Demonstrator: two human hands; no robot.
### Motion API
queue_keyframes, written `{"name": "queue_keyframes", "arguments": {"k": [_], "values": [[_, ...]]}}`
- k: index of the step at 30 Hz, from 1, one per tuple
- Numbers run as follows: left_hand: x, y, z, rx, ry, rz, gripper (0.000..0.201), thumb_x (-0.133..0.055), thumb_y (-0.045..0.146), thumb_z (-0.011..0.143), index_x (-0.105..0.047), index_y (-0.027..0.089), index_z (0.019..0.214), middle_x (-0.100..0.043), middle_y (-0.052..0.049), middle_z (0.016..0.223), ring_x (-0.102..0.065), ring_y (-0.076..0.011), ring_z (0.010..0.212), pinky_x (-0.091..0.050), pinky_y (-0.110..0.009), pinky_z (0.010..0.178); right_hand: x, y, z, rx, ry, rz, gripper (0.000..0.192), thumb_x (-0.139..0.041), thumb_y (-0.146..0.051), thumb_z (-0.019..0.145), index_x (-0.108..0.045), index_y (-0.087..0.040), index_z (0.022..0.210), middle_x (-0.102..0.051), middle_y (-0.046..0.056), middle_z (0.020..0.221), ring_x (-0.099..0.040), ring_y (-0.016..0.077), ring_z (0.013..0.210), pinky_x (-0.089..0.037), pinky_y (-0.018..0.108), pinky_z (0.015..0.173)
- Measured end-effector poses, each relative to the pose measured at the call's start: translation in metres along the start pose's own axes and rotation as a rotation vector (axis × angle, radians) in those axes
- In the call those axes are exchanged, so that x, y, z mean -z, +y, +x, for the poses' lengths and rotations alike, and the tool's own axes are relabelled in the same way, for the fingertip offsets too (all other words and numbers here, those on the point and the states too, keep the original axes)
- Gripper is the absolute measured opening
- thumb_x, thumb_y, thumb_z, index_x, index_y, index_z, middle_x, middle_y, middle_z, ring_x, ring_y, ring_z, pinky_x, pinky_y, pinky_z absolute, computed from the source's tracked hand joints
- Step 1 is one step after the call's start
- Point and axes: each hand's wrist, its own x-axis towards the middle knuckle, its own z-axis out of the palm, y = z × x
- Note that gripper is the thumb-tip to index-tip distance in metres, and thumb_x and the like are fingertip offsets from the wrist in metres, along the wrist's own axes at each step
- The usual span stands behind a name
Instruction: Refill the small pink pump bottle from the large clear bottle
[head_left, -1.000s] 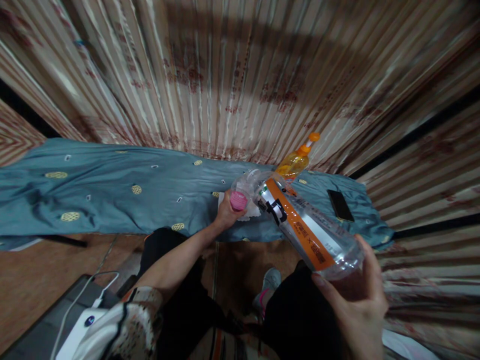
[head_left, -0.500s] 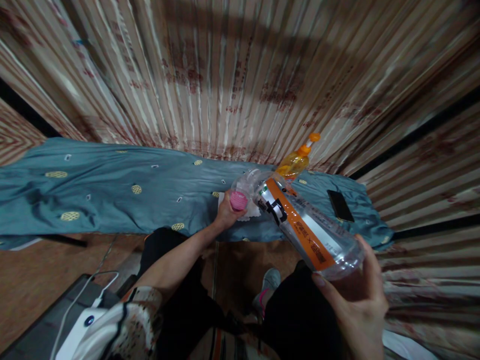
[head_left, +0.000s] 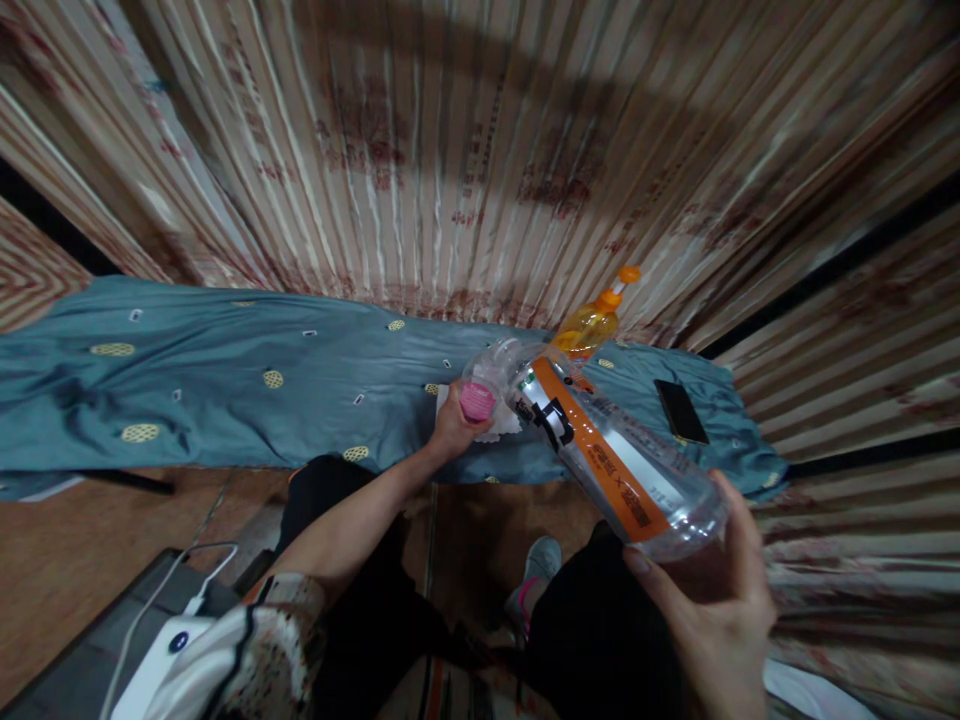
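Now the clear bottle with the orange label lies tilted, its base gripped by the right hand at five o'clock, its mouth at a pink-bottomed cup clasped by the left hand. An orange bottle stands at one o'clock on the blue-covered bench.
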Motion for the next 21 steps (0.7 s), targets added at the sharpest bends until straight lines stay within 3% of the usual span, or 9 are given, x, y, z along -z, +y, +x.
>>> {"name": "queue_keyframes", "arguments": {"k": [6,21], "values": [[-0.0017,-0.0004,0.0001,-0.008,0.018,-0.025,0.079,-0.093,0.02,0.06,-0.052,0.022,0.127,-0.073,-0.002,0.111,-0.074,-0.0241,0.099,-0.061,-0.038,0.092,0.0005,0.0018,-0.0002,-0.002,-0.001,0.012,0.104,-0.099,-0.046,0.065,-0.056,-0.024,0.157,-0.058,0.014,0.158,-0.065,0.0369,0.133,-0.058,0.049,0.108],[-0.0013,-0.0026,0.0005,-0.005,0.02,-0.017,0.08,-0.094,0.023,0.059,-0.053,0.022,0.128,-0.074,-0.003,0.112,-0.074,-0.0249,0.101,-0.06,-0.04,0.094,-0.0002,0.0026,0.0006,0.001,0.007,0.005,0.103,-0.099,-0.047,0.064,-0.058,-0.027,0.156,-0.056,0.012,0.16,-0.065,0.0357,0.133,-0.061,0.046,0.104]]}}
